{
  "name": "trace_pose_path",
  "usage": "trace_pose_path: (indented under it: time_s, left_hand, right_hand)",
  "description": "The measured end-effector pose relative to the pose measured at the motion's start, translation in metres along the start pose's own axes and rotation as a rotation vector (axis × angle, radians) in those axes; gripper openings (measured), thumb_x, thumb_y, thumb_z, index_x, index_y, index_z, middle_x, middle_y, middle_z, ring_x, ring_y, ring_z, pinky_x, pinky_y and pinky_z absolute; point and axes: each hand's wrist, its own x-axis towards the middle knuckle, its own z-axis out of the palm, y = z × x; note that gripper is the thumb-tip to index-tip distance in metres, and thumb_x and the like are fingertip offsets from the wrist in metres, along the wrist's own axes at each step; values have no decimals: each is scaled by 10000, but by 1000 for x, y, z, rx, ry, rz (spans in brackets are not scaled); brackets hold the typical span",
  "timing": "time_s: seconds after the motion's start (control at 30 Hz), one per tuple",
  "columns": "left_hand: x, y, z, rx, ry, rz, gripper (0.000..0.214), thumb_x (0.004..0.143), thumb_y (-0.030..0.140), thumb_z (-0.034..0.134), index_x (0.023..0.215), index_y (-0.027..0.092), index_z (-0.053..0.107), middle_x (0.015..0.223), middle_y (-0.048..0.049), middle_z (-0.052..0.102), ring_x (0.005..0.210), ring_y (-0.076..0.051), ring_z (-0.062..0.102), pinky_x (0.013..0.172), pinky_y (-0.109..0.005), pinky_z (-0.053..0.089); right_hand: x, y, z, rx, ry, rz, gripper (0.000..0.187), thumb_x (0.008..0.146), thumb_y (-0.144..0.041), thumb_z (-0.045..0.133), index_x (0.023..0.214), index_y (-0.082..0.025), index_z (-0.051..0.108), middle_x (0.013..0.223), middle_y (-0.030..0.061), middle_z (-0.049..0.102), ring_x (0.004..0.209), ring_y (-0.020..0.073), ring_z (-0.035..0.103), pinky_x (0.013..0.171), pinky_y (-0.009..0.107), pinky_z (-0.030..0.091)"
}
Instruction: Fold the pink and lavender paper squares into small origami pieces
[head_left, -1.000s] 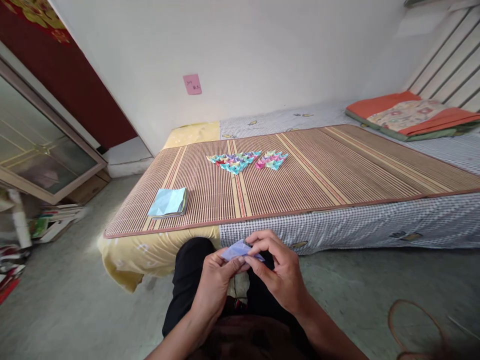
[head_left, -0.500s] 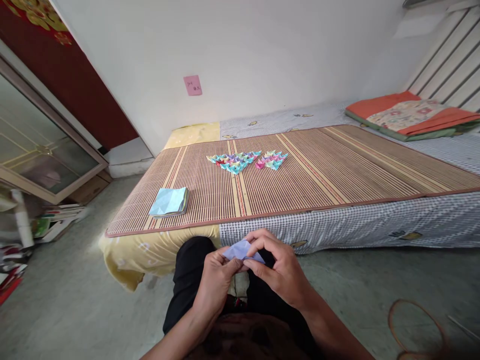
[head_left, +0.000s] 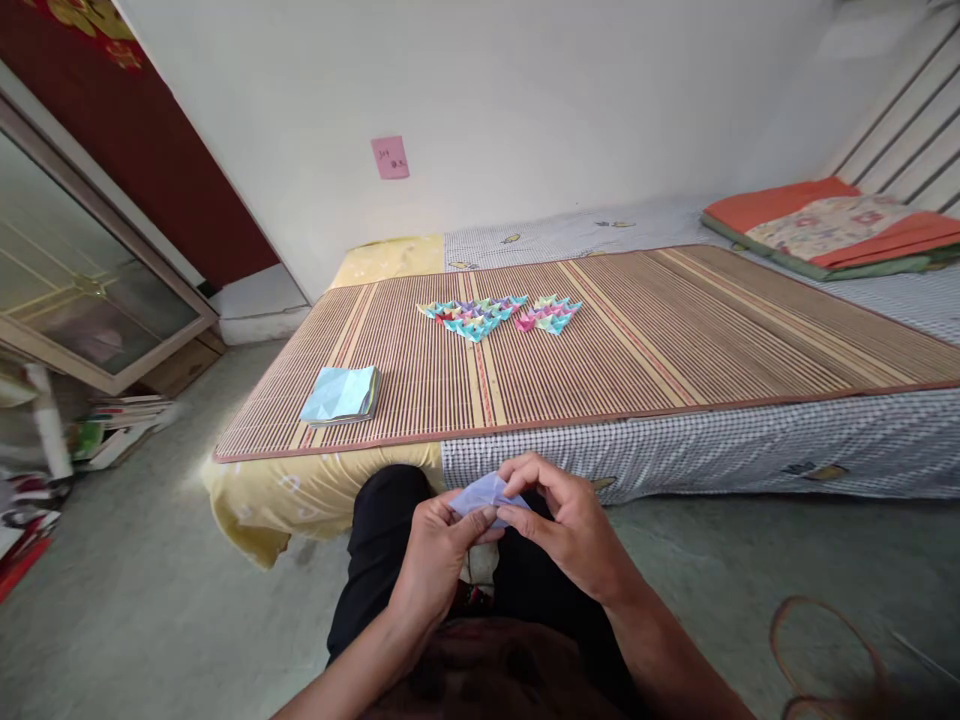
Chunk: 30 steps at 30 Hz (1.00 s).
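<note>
A lavender sheet of folded paper [head_left: 480, 492] is held above my lap, between both hands. My left hand [head_left: 444, 535] grips its left side, thumb on top and fingers beneath. With thumb and fingers my right hand [head_left: 559, 515] pinches the right side. Parts of the paper are hidden by the fingers. On the bamboo mat beyond my hands stand a larger cluster of small folded paper boats [head_left: 474, 318] in several colours and a smaller cluster of boats [head_left: 549, 315]. A stack of square paper [head_left: 341, 394], light blue on top, lies at the mat's front left.
The striped bamboo mat [head_left: 405, 350] covers a bed with yellow and checked sheets. Folded orange bedding [head_left: 832, 225] lies at the far right. A pink note [head_left: 390, 157] is on the wall. Books [head_left: 124, 430] lie on the floor at left, and a loop of cord [head_left: 825, 605] at right.
The thumbs have shifted slightly on the lavender paper, with the left thumb tip nearer its middle. The camera view has tilted a little. The boats and the paper stack stay in place.
</note>
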Motion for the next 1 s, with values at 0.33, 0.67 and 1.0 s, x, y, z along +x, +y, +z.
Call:
trace_pose_path:
  time_s: [0.33,0.67,1.0]
  left_hand:
    - [-1,0,-1,5,-6,-7,313,663,372,955,840,140,840,806,-72,806,733,-182,719,758,-294,615]
    - [-3,-1,1,-29,-21,-39,352,662,369,965,885,124,846,822,-81,805,745,-172,717,729,-273,620]
    - [0,4,4,-235,40,-82,336,587,238,976,872,128,836,858,-88,817,746,-182,731,677,-253,625]
  right_hand:
    - [0,9,-2,38,-12,65,103,892,-285,776,933,-227,701,1049,47,723,960,209,703,861,333,592]
    - [0,6,0,-69,-18,-18,55,934,-205,719,917,-244,753,1074,38,713,1039,216,704,933,341,552]
    - [-7,9,10,-369,12,-259,163,969,-109,635,973,-246,723,1227,80,637,1163,251,638,985,404,534]
